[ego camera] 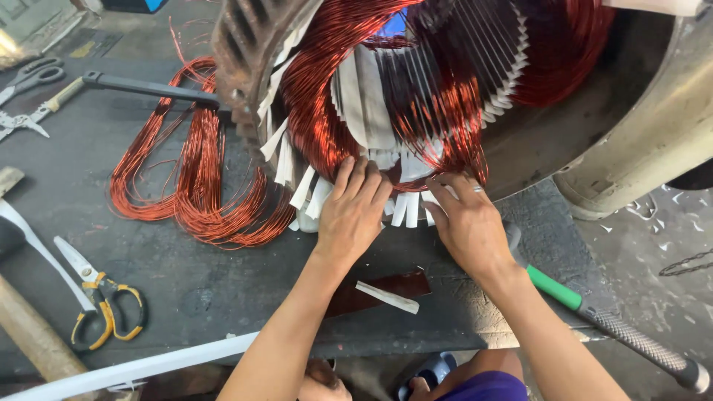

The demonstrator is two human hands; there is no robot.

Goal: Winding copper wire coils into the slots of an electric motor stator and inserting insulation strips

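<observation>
A large motor stator [245, 44] lies on its side on a dark workbench [186, 289], filled with copper wire coils [319, 96] and white insulation paper strips [371, 96]. My left hand [353, 212] presses flat, fingers together, on the paper strips at the stator's lower edge. My right hand [468, 219] touches the strips and a copper coil beside it, a ring on one finger. Neither hand grips a tool.
Loose copper wire loops [197, 186] hang from the stator onto the bench. Yellow-handled scissors [100, 293], a wooden handle [30, 330], snips [30, 119] and a black bar [148, 87] lie at left. A green-and-grey handled tool [609, 327] lies at right. A white paper strip [386, 297] lies near the bench edge.
</observation>
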